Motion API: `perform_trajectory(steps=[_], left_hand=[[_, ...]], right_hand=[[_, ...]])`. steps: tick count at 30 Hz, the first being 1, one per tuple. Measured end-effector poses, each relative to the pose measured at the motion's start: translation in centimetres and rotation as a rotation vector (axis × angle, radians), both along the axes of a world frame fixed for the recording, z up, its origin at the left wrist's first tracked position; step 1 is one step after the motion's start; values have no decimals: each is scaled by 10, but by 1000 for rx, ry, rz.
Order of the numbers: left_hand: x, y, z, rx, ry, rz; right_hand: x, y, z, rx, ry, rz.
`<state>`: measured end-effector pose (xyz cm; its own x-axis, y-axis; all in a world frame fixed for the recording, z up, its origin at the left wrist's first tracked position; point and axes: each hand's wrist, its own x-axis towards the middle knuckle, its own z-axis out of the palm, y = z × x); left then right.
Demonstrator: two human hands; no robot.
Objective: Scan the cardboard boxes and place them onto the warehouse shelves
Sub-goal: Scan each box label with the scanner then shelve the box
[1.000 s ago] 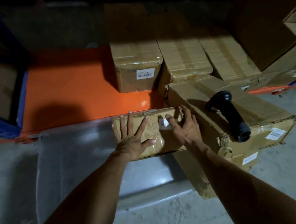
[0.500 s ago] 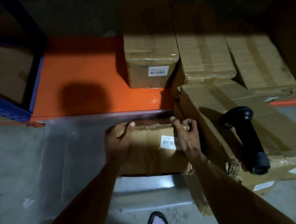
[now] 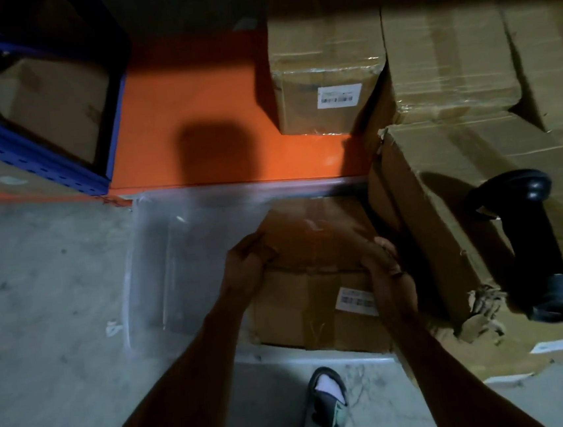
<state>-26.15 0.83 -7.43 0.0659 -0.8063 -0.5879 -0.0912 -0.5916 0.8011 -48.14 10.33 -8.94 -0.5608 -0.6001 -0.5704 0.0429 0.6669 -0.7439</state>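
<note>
A brown cardboard box (image 3: pixel 315 292) with a white barcode label sits in the right end of a clear plastic bin (image 3: pixel 160 259) on the floor. My left hand (image 3: pixel 247 261) grips its upper left corner. My right hand (image 3: pixel 385 265) grips its right edge, fingers curled over the top. A black handheld scanner (image 3: pixel 533 240) lies on a large torn box (image 3: pixel 451 204) to the right. The orange shelf (image 3: pixel 195 118) lies straight ahead, with a labelled box (image 3: pixel 326 81) standing on it.
More taped boxes (image 3: pixel 448 66) are stacked at the right of the shelf. A blue upright (image 3: pixel 26 151) and another box stand at the left. My sandalled foot (image 3: pixel 326 405) is on the concrete floor just below the bin.
The box has tipped toward me so its labelled face now points up at the camera. Both hands went from lying flat on it to gripping its edges. The view has swung downward.
</note>
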Motion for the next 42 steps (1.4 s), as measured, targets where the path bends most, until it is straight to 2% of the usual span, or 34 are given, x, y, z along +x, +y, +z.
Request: perform_trajectory(steps=[2,7,10,15,19,22,27,34,42], left_hand=[[1,8,5,-37,-26,-4],[16,20,37,-127,-115,-95],[35,31,67,-179,-174,-142],[68,53,138,-212,-162,-88],[99,76,211,-335,-145,-132],[120,92,280,-433,-200,-171],[143,119,379,-413,-151,-132],[137,165,525,-565,-55,-187],[112,211,664,-742,33,-223]], right_hand=[[2,6,10,-40,73,46],[18,19,46,-74,33,-35],[37,28,78,-105,9,-35],[73,45,156,-199,-26,-75],[104,63,238,-280,23,-102],[125,80,299,-374,45,-110],[146,118,401,-525,70,-85],[147,171,534,-679,189,-124],[124,224,664,-872,356,-203]])
